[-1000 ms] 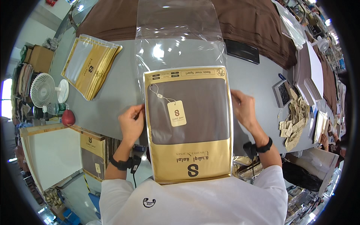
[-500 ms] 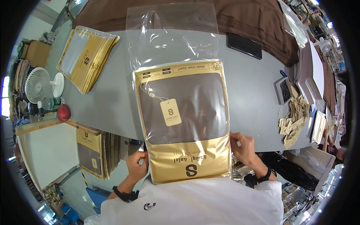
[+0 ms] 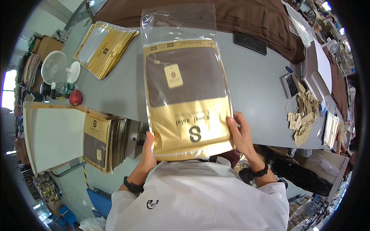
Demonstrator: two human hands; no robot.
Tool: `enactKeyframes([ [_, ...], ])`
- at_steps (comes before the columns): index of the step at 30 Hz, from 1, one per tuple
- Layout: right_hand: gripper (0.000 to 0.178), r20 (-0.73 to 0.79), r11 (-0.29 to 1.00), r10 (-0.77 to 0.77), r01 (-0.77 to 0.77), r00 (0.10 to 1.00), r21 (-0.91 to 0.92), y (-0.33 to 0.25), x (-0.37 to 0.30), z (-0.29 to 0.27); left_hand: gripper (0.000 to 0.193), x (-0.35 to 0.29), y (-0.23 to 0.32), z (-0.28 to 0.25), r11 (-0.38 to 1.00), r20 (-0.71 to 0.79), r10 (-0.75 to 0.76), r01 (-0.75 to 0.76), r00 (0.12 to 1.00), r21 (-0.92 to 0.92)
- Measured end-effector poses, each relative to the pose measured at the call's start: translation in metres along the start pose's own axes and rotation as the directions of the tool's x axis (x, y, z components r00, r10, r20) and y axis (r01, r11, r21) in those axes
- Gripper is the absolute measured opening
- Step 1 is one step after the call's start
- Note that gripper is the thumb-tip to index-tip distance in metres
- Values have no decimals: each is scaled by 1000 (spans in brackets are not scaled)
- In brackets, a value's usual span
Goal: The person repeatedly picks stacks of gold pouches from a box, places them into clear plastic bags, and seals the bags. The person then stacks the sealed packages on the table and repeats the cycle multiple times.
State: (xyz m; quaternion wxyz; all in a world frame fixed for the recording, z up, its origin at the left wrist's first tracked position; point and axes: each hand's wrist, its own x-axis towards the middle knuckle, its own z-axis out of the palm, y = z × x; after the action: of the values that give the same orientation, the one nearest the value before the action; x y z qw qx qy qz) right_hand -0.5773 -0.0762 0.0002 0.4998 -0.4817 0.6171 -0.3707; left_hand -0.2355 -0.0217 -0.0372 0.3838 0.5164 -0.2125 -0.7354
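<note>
A gold plastic packet [image 3: 185,115] with a clear window lies in front of me, its near end at my shirt. Folded dark brown cloth [image 3: 200,75] shows through the window. A cream hang tag [image 3: 173,76] on a looped string lies over the cloth. Beyond the packet's far end extends the loose end of a clear plastic sleeve [image 3: 177,27]. My left hand [image 3: 148,152] grips the near left edge, its fingers partly hidden behind the packet. On the opposite edge, my right hand [image 3: 241,134] holds on, thumb against the side.
A stack of gold packets [image 3: 104,50] lies at far left, near a white fan [image 3: 56,67] and a red fruit-like object [image 3: 76,97]. Filled packets [image 3: 96,142] stand in a box at left. Brown cloth [image 3: 254,19], a black phone [image 3: 249,43] and a tag pile [image 3: 304,115] lie beyond and right.
The packet's near end has risen and come closer to its far end in view. Both hands have shifted onto its side edges; my right thumb now shows at the edge.
</note>
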Motion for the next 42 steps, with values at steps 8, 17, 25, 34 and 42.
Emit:
enactKeyframes([
  [8, 65, 270, 377, -755, 732, 598, -567, -22, -48, 13, 66, -7, 19, 18, 993, 143, 116, -113, 983, -29],
  [17, 47, 328, -55, -827, 515, 456, -856, -6, -11, 75, 58, 5, -17, 19, 804, 256, 339, -137, 905, -579],
  [25, 54, 371, -55, -811, 574, 451, -817, -34, 10, 68, 34, 25, -38, 45, -92, 544, 692, -690, 474, 718],
  [34, 55, 366, -71, -816, 550, 448, -832, -29, 17, 83, 54, 100, -15, 76, -167, 499, 658, -538, 564, 826],
  [42, 56, 292, -6, -849, 545, 440, -838, -3, 30, 92, 53, 66, -19, 76, 7, 415, 472, -474, 778, 881],
])
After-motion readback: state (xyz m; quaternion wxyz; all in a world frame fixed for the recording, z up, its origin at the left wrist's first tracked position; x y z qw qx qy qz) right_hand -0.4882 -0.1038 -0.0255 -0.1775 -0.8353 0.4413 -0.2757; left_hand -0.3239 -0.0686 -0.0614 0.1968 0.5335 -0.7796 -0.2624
